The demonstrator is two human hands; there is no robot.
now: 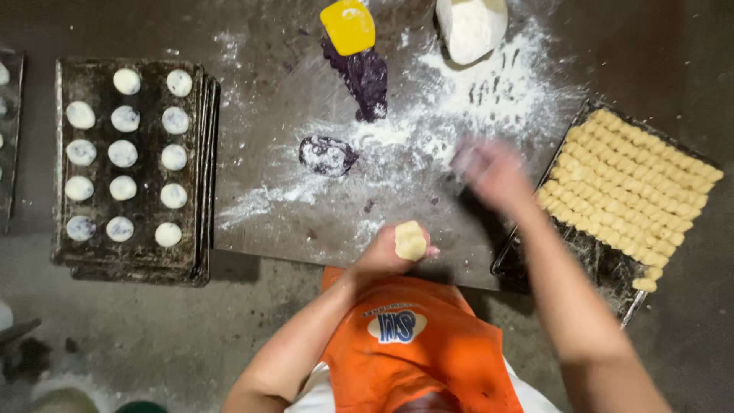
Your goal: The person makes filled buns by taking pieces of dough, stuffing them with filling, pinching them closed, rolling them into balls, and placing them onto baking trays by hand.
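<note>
Dough fills most of this floured table (275,206), and the metal work sheet at its middle serves as the landmark. At the sheet's near edge, the left hand (386,256) cups a pale yellow dough ball (410,240); its fingers curl partly closed around the ball from below, leaving the top exposed. The right hand (489,170) hovers over the right part of the sheet, blurred by motion, so I cannot tell how far its fingers are open or whether they hold anything.

On the sheet's middle lies a dark purple filling lump (327,155) dusted with flour. Beyond it, toward the far edge, stretches a longer purple filling strip (364,80), with a yellow scraper (349,27) touching its far end. A white flour mound (472,27) sits at the far right corner of the sheet, flour scattered around it.

Left of the sheet stands a stack of dark baking trays (195,168), the top one carrying rows of round white dough pieces (123,153). Right of the sheet, a tilted tray (604,264) holds tight rows of yellow dough portions (627,183). An orange apron (413,352) shows just below the sheet's near edge.
</note>
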